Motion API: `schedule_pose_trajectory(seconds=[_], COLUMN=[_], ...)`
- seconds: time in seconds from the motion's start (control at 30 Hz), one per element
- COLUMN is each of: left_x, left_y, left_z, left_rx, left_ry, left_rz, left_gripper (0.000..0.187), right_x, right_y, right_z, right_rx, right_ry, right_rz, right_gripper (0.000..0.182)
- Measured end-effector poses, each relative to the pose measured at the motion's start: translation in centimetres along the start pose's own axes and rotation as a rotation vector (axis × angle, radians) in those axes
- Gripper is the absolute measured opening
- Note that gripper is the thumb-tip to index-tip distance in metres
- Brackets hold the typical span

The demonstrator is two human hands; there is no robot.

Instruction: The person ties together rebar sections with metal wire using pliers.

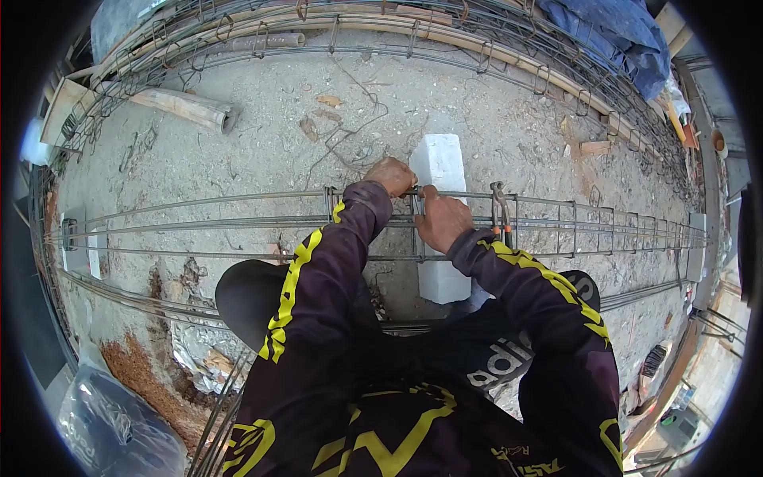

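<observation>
A long rebar cage (302, 223) runs across in front of me, with square stirrups (574, 229) along its right part. My left hand (389, 176) is closed at the far top bar, its fingertips bent down beside a stirrup; what they pinch is hidden. Close by, my right hand (443, 221) is curled against that same stirrup (415, 238), thumb up near the bar. Under the cage lies a white block (440, 159), partly covered by the bars and my right hand. Pincers with orange handles (501, 208) hang on the cage just right of my right hand.
More rebar cages and bamboo poles (477, 36) line the far side. A blue tarpaulin (616, 40) covers the far right corner. A bamboo piece (187, 109) lies on the sandy ground at far left. Clear plastic sheeting (115, 417) sits at near left; supports hold the cage's ends.
</observation>
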State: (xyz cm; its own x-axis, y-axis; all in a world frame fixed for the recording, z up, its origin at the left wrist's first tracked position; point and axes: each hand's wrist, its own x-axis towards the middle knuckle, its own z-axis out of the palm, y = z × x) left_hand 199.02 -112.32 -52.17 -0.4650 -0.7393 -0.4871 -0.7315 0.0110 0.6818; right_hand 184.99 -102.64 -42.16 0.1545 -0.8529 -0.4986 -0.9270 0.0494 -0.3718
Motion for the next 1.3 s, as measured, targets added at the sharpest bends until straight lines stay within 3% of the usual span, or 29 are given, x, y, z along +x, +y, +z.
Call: schedule_pose_trajectory(seconds=[0.07, 0.33, 0.43, 0.53, 0.73, 0.83, 0.93, 1.03, 1.23, 1.3], left_x=[-0.2, -0.5, -0.7, -1.1, -1.6, -1.0, -0.4, -0.1, -0.3, -1.1], left_y=[-0.1, 0.0, 0.4, 1.1, 1.2, 0.2, -1.0, -1.4, -1.2, -0.3], left_z=[-0.1, -0.2, -0.7, -1.2, -0.8, -0.1, 0.6, 1.2, 0.7, -0.2], left_rx=[0.086, -0.247, -0.271, -0.251, -0.337, -0.394, -0.419, -0.457, -0.429, -0.414], left_ry=[-0.008, 0.005, -0.019, -0.024, 0.012, 0.002, -0.017, -0.018, -0.117, -0.165], left_rz=[0.069, -0.049, -0.051, -0.036, -0.036, -0.001, 0.035, 0.034, 0.034, 0.047], left_gripper=[0.027, 0.027, 0.027, 0.027, 0.017, 0.017, 0.018, 0.018, 0.021, 0.023], right_x=[0.0, -0.2, -0.2, -0.3, 0.1, 0.4, 0.4, 0.9, 2.0, 3.3], right_y=[0.0, 0.1, 0.2, 0.2, 0.5, 0.6, 0.5, 1.1, 1.6, 2.9], right_z=[0.2, 0.1, 0.0, -0.1, -0.1, 0.3, 0.0, -0.4, -2.2, -1.8], right_rx=[0.0, -0.002, 0.015, 0.025, 0.113, 0.117, 0.125, 0.156, 0.211, 0.199], right_ry=[-0.001, -0.019, 0.008, 0.054, 0.037, 0.031, 0.018, 0.014, -0.085, -0.098], right_rz=[-0.003, 0.011, -0.001, -0.034, -0.021, 0.026, 0.034, 0.0, 0.024, -0.021], right_gripper=[0.049, 0.059, 0.058, 0.036, 0.037, 0.052, 0.053, 0.036, 0.034, 0.05])
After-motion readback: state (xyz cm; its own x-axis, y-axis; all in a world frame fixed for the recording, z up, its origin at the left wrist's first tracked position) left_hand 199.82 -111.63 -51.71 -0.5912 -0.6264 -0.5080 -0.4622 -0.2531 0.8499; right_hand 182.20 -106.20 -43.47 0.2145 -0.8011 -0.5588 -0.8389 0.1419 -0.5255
